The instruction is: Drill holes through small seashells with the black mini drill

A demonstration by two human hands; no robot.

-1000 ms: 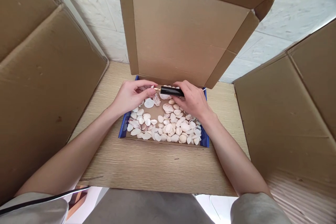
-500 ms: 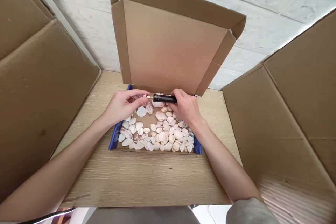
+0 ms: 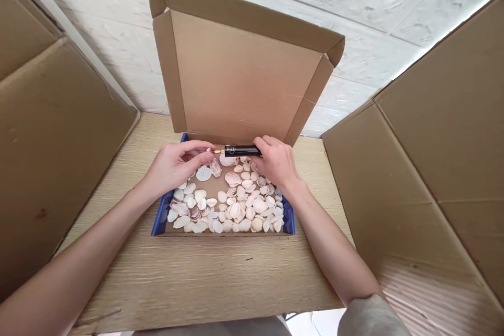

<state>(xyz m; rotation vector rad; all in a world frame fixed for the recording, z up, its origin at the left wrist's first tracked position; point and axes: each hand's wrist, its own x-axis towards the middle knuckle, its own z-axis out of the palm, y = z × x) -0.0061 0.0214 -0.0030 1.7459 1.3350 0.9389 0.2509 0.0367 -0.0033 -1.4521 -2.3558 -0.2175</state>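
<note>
My right hand (image 3: 275,164) grips a black pen-shaped mini drill (image 3: 243,150) that lies level and points left. Its thin gold-coloured tip (image 3: 219,151) meets a small pale seashell (image 3: 209,150), pinched between the thumb and fingers of my left hand (image 3: 173,165). Most of that shell is covered by the fingers. Both hands are above an open cardboard box (image 3: 159,220) with blue side walls. Many white and pinkish seashells (image 3: 235,211) are spread over its floor. A speckled white shell (image 3: 203,173) and a long pinkish shell (image 3: 215,167) are just below my left fingers.
The box's brown lid (image 3: 244,73) stands raised at the back, before a white brick-patterned wall (image 3: 354,5). Large cardboard panels rise at the left (image 3: 59,131) and right (image 3: 409,168). A small dark sliver (image 3: 249,259) lies on the wooden tabletop (image 3: 205,283).
The whole view has shifted, so the box and hands appear a little farther left and lower. My hands keep the same hold on the shell and the drill.
</note>
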